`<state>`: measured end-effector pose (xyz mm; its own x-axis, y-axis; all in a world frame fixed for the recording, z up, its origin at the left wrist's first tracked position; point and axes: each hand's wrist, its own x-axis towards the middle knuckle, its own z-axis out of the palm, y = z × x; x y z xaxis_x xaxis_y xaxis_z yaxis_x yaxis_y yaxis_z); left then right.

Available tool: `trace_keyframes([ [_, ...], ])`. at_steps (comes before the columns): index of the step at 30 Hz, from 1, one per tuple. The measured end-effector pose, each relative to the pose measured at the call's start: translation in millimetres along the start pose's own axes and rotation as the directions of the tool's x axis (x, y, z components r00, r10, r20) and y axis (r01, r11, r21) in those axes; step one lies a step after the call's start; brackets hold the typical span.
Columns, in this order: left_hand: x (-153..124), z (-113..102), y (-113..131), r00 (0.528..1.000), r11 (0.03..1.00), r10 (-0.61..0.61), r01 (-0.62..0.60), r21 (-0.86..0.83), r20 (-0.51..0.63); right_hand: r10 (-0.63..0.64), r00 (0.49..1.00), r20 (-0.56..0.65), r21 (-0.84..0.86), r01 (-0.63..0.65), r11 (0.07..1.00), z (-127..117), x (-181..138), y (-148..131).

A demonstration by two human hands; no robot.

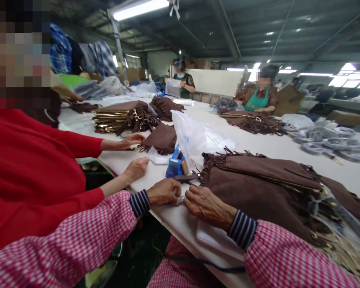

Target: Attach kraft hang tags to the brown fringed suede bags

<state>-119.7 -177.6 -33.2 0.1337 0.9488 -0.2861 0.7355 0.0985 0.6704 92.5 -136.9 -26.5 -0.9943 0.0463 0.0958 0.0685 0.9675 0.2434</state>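
Brown fringed bag [258,180] lies just beyond the right hand [207,206], its strap [186,178] running left to end just above the left hand [165,192], both hands curled nearly shut, fingertips meeting on a small pale piece [181,198] I cannot identify, at the near edge of the table [175,218].

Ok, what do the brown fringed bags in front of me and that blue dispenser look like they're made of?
Brown fringed bags: the matte, napped surface and cut fringe suggest suede or faux suede; which one cannot be told. The thin gold lines along their edges look like shiny metal trim. Blue dispenser: smooth and evenly coloured, likely hard plastic.
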Motion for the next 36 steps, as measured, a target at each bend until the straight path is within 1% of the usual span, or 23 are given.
trace_keyframes([
  [2, -1.5, 2.1, 4.0, 0.999, 0.999, -0.046, 0.046, 0.028, -0.012, -0.008, 0.999, -0.035, -0.005, 0.008, 1.000, -1.2, -1.7, -1.4],
  [5, -6.7, 6.1, 2.4, 0.999, 1.000, -0.027, 0.028, 0.006, -0.047, -0.012, 0.994, -0.108, -0.008, 0.011, 1.000, -1.8, -5.9, -2.1],
  [7, -10.2, 9.7, -1.0, 0.996, 0.995, 0.015, -0.023, -0.094, -0.084, -0.017, 0.988, -0.156, -0.021, 0.014, 1.000, -1.3, -9.2, -1.2],
  [8, -11.7, 11.6, -2.3, 0.996, 0.982, 0.019, -0.036, -0.184, -0.091, -0.022, 0.984, -0.175, -0.029, 0.017, 0.999, -0.8, -10.8, -0.6],
  [10, -14.1, 14.8, -3.0, 0.999, 0.906, -0.013, -0.002, -0.422, -0.031, -0.034, 0.977, -0.210, -0.047, 0.024, 0.999, 0.5, -13.8, 0.5],
  [12, -16.2, 16.8, -2.0, 0.995, 0.774, -0.051, 0.095, -0.626, 0.089, -0.035, 0.974, -0.224, -0.050, 0.025, 0.998, 2.6, -16.2, 0.0],
  [13, -17.1, 17.3, -1.5, 0.989, 0.719, -0.057, 0.137, -0.682, 0.139, -0.032, 0.975, -0.221, -0.044, 0.023, 0.999, 3.9, -17.1, -1.0],
  [14, -17.8, 17.6, -1.4, 0.983, 0.688, -0.056, 0.164, -0.707, 0.173, -0.026, 0.977, -0.211, -0.031, 0.020, 0.999, 4.9, -17.6, -2.4],
  [16, -18.1, 18.0, -2.9, 0.980, 0.686, -0.047, 0.173, -0.707, 0.194, 0.019, 0.985, -0.171, 0.029, -0.014, 0.999, 5.1, -17.3, -4.9],
  [18, -17.0, 19.1, -5.6, 0.980, 0.707, -0.048, 0.171, -0.687, 0.195, 0.133, 0.984, -0.122, 0.152, -0.114, 0.982, 0.3, -13.8, -4.0],
  [19, -15.9, 20.1, -6.8, 0.981, 0.714, -0.052, 0.167, -0.680, 0.186, 0.206, 0.974, -0.095, 0.248, -0.177, 0.953, -4.2, -10.4, -1.2],
  [20, -14.8, 21.4, -7.6, 0.983, 0.717, -0.052, 0.159, -0.679, 0.175, 0.280, 0.957, -0.069, 0.365, -0.237, 0.900, -10.1, -5.7, 3.3],
  [21, -13.7, 22.9, -8.0, 0.986, 0.712, -0.050, 0.149, -0.686, 0.162, 0.355, 0.934, -0.047, 0.493, -0.288, 0.821, -16.7, 0.5, 9.5],
  [22, -12.7, 24.6, -7.9, 0.987, 0.704, -0.047, 0.142, -0.696, 0.154, 0.429, 0.903, -0.024, 0.620, -0.324, 0.715, -23.4, 8.2, 16.9],
  [24, -11.1, 27.8, -7.1, 0.990, 0.692, -0.046, 0.128, -0.710, 0.133, 0.569, 0.821, 0.051, 0.822, -0.358, 0.442, -34.4, 27.9, 32.8],
  [25, -10.4, 29.2, -6.8, 0.991, 0.699, -0.054, 0.122, -0.705, 0.119, 0.633, 0.767, 0.107, 0.884, -0.365, 0.293, -37.5, 39.4, 39.9],
  [27, -8.9, 31.4, -7.2, 0.994, 0.738, -0.058, 0.104, -0.666, 0.091, 0.737, 0.627, 0.252, 0.935, -0.353, -0.019, -37.8, 64.0, 50.2],
  [28, -8.0, 32.1, -7.9, 0.996, 0.764, -0.052, 0.090, -0.638, 0.079, 0.768, 0.554, 0.321, 0.931, -0.333, -0.149, -35.4, 76.1, 53.2],
  [29, -7.0, 32.6, -8.8, 0.996, 0.786, -0.048, 0.083, -0.613, 0.074, 0.789, 0.486, 0.376, 0.918, -0.310, -0.246, -31.7, 87.4, 54.9],
  [30, -5.9, 32.8, -9.7, 0.996, 0.799, -0.050, 0.085, -0.595, 0.076, 0.804, 0.427, 0.414, 0.905, -0.291, -0.311, -27.5, 97.4, 55.6],
  [31, -4.9, 32.8, -10.5, 0.995, 0.805, -0.057, 0.094, -0.586, 0.081, 0.815, 0.382, 0.435, 0.895, -0.280, -0.346, -23.1, 105.9, 55.8],
  [34, -2.3, 32.5, -11.2, 0.993, 0.802, -0.076, 0.115, -0.587, 0.091, 0.849, 0.294, 0.438, 0.892, -0.261, -0.370, -12.7, 122.0, 55.7],
  [36, -1.0, 32.2, -10.9, 0.994, 0.804, -0.058, 0.102, -0.586, 0.093, 0.866, 0.246, 0.434, 0.894, -0.232, -0.382, -9.1, 127.2, 56.7],
])
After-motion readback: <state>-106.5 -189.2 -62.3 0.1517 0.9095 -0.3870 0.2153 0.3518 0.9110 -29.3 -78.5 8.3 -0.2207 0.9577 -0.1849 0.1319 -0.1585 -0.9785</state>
